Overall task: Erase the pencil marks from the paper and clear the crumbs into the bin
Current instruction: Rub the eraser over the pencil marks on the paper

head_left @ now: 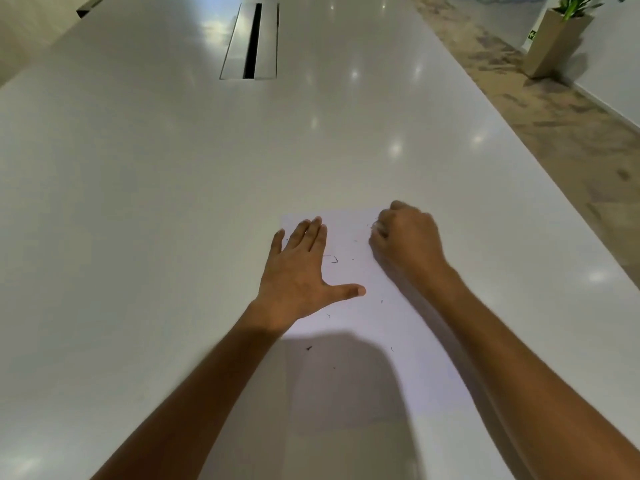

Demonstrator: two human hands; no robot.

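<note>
The right hand was curled into a fist at the sheet's far right corner, fingers tucked under. Something pale showed at the knuckles, likely an eraser, though it was too blurred to be sure. From that fist, the paper ran back toward six o'clock, its long axis lying roughly twelve to six, pointing away from the person and leaning slightly left at the far end.

The left hand lay flat at about nine o'clock from the right, fingers straight and together, thumb splayed toward three o'clock, pressing the sheet's left edge onto the table.

Crumbs sat between the hands, nearer the left, with more scattered down toward six o'clock. The right hand looked best placed to sweep them.

No bin was in view. A planter stood off at one o'clock.
</note>
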